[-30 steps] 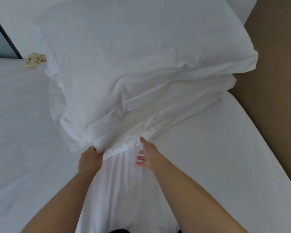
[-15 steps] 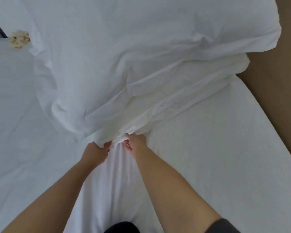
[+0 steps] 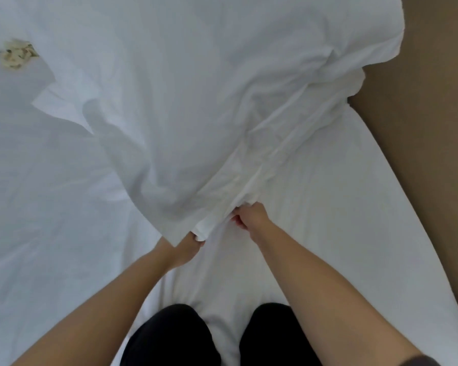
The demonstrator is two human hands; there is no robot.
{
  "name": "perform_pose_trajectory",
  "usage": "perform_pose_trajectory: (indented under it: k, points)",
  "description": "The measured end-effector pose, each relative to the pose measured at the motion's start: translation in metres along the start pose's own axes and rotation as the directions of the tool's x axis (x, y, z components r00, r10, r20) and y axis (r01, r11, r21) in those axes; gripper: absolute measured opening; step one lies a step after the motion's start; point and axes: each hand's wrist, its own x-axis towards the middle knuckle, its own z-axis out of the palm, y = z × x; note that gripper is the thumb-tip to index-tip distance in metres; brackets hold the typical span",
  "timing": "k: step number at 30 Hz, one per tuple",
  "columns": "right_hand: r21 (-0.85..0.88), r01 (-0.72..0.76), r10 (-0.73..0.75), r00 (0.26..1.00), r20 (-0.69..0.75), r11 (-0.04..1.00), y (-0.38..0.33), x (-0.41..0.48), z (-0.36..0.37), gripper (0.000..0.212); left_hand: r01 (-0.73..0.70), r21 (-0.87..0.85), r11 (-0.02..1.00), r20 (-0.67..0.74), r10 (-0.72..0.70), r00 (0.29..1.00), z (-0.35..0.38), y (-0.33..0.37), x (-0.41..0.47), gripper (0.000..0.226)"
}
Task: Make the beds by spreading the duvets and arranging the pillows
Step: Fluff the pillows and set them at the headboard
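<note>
A bulky white duvet (image 3: 196, 101) lies bunched over the far half of the bed, on top of the flat white sheet (image 3: 341, 233). Its near edge comes down to a gathered fold in the middle. My left hand (image 3: 188, 244) grips that fold from below, with part of the hand hidden under the cloth. My right hand (image 3: 249, 216) pinches the same gathered edge a little further right and up. Both forearms reach out over the sheet. No separate pillow can be told apart from the white fabric.
A small crumpled beige thing (image 3: 17, 52) lies at the far left of the bed. A brown floor (image 3: 428, 128) runs along the bed's right side. My knees in black trousers (image 3: 175, 336) rest on the sheet at the bottom.
My right hand went from open beside the duvet edge to pinching it. Both hands have drawn the fold closer, and the duvet now spreads nearer and wider. My knees have come into view.
</note>
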Motion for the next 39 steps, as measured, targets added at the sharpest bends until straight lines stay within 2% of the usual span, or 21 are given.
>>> perform_pose_trajectory:
  k: [2,5,8,10,12,17,20,24,27,30,32,34,37,39]
  points:
    - [-0.017,0.007,-0.007,1.000,0.005,1.000,0.003,-0.009,-0.027,0.021,-0.012,0.002,1.000,0.035,0.012,0.999,0.018,0.021,-0.011,0.009]
    - [0.016,0.005,-0.005,1.000,0.001,1.000,0.009,-0.024,-0.069,0.013,-0.062,-0.001,0.998,0.093,0.062,0.994,0.045,0.049,-0.025,0.017]
    - [0.077,-0.019,0.012,0.996,0.089,0.997,0.025,-0.041,-0.096,0.003,0.049,0.004,0.999,0.018,-0.049,0.999,0.064,0.066,-0.037,0.033]
    - [0.116,-0.054,0.030,0.979,0.201,0.992,0.040,-0.051,-0.098,0.010,0.086,-0.034,0.996,0.010,-0.086,0.996,0.069,0.063,-0.041,0.036]
    - [0.163,-0.067,0.020,0.962,0.273,0.984,0.050,-0.057,-0.093,0.018,0.074,-0.055,0.996,0.086,-0.069,0.994,0.072,0.059,-0.041,0.030]
    - [0.138,-0.034,-0.013,0.945,0.327,0.990,0.066,-0.064,-0.089,0.043,-0.011,-0.095,0.995,0.137,0.024,0.990,0.075,0.041,-0.049,0.019]
    - [0.110,-0.061,0.009,0.907,0.421,0.992,0.075,-0.073,-0.089,0.040,-0.007,-0.077,0.997,0.188,0.022,0.982,0.068,0.023,-0.052,0.013]
    - [0.087,-0.074,0.028,0.897,0.442,0.993,0.080,-0.083,-0.075,0.050,0.125,-0.295,0.947,0.127,-0.091,0.988,0.044,0.004,-0.041,0.020]
    - [0.146,-0.027,-0.033,0.918,0.395,0.989,0.086,-0.087,-0.059,0.051,0.171,-0.450,0.877,0.033,-0.175,0.984,0.026,-0.008,-0.031,0.033]
    - [0.184,0.053,-0.099,0.963,0.249,0.981,0.094,-0.095,-0.038,0.057,0.158,-0.559,0.814,0.031,-0.169,0.985,0.019,-0.019,-0.025,0.044]
    - [0.249,0.085,-0.119,0.985,0.125,0.965,0.097,-0.100,-0.016,0.064,0.163,-0.675,0.720,0.048,-0.179,0.983,0.015,-0.023,-0.018,0.047]
    - [0.390,0.095,-0.108,0.994,0.012,0.916,0.097,-0.102,0.005,0.063,0.164,-0.775,0.611,0.064,-0.182,0.981,0.010,-0.024,-0.010,0.041]
    - [0.533,0.115,-0.031,0.986,-0.164,0.838,0.088,-0.098,0.026,0.035,0.157,-0.861,0.483,0.082,-0.172,0.982,-0.003,-0.020,0.000,0.033]
    - [0.516,0.138,0.013,0.960,-0.279,0.845,0.083,-0.093,0.032,0.011,0.172,-0.851,0.496,0.102,-0.166,0.981,-0.009,-0.017,0.006,0.035]
